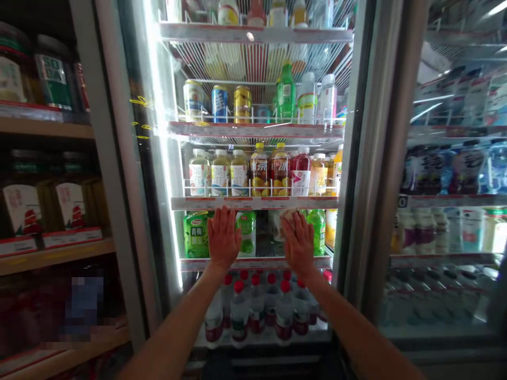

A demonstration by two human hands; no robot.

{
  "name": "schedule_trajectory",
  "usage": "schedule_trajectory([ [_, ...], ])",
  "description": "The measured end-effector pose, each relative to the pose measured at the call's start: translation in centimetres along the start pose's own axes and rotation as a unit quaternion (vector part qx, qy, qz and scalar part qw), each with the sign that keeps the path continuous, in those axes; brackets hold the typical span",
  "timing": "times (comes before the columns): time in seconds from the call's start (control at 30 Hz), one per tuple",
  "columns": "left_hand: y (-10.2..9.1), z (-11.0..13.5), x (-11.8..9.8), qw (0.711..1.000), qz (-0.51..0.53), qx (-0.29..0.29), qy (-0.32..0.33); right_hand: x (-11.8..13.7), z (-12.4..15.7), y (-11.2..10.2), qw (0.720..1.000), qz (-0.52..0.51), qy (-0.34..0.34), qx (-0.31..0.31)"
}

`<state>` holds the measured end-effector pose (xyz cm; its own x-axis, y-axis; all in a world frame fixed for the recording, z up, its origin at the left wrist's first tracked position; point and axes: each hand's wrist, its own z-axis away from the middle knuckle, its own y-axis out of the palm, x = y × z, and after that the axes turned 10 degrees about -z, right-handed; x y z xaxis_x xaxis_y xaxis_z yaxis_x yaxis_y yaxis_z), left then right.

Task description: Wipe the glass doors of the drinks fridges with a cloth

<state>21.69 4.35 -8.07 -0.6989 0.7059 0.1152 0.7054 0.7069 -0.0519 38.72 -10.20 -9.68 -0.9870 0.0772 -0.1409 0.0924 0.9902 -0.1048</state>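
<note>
My left hand (224, 237) lies flat with its fingers spread, apparently against the glass door (140, 111) of a lit drinks fridge. Behind it are a large green bottle (195, 235) and another green-labelled bottle (246, 232) on a lower shelf. Further right, my right hand (299, 243) presses a crumpled pale cloth (289, 215) to the glass under its fingers, partly hiding it. A green bottle (318, 229) stands behind that hand. Both arms reach forward from the bottom of the view.
Above the hands runs a shelf edge (255, 203) with tea bottles (240, 171); cans (242, 104) stand higher. Red-capped water bottles (238, 311) fill the bottom. A metal door frame (376, 158) and another fridge are right; a wooden shelf (51, 256) with jars is left.
</note>
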Motion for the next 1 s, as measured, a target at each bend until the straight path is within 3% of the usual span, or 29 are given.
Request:
schedule_trajectory([
  [0.13, 0.0, 0.5, 0.0, 1.000, 0.013, 0.012, 0.001, -3.7, -1.0, -1.2, 0.992, 0.050, 0.079, -0.086],
  [0.2, 0.2, 0.7, 0.0, 1.000, 0.015, 0.014, -0.004, -4.4, -1.8, -1.1, 0.987, 0.058, 0.093, -0.113],
  [0.4, 0.2, 0.8, -0.1, 1.000, 0.009, 0.006, 0.003, 1.2, -2.0, 1.2, 0.999, -0.003, -0.038, -0.005],
  [0.5, 0.1, 0.8, 0.0, 1.000, 0.005, 0.004, 0.008, 1.7, -2.0, 1.2, 0.997, -0.013, -0.073, 0.005],
  [0.57, 0.0, 0.8, 0.0, 1.000, 0.013, 0.002, 0.008, 0.1, -2.7, 0.7, 0.998, 0.004, -0.055, -0.029],
  [0.67, 0.0, 0.9, 0.0, 1.000, 0.016, 0.008, 0.004, -2.5, -4.4, 0.2, 0.993, 0.036, 0.026, -0.105],
  [0.77, 0.0, 1.0, -0.1, 1.000, 0.001, 0.016, 0.006, -2.3, -5.2, 0.9, 0.989, 0.030, 0.050, -0.135],
  [0.9, -0.1, 1.0, 0.1, 1.000, -0.004, 0.020, 0.013, 1.5, -3.9, 2.4, 0.997, -0.023, -0.063, -0.038],
  [1.0, -0.5, 1.0, 0.7, 0.999, -0.002, 0.028, 0.030, 2.2, -3.7, 2.5, 0.991, -0.039, -0.123, 0.026],
])
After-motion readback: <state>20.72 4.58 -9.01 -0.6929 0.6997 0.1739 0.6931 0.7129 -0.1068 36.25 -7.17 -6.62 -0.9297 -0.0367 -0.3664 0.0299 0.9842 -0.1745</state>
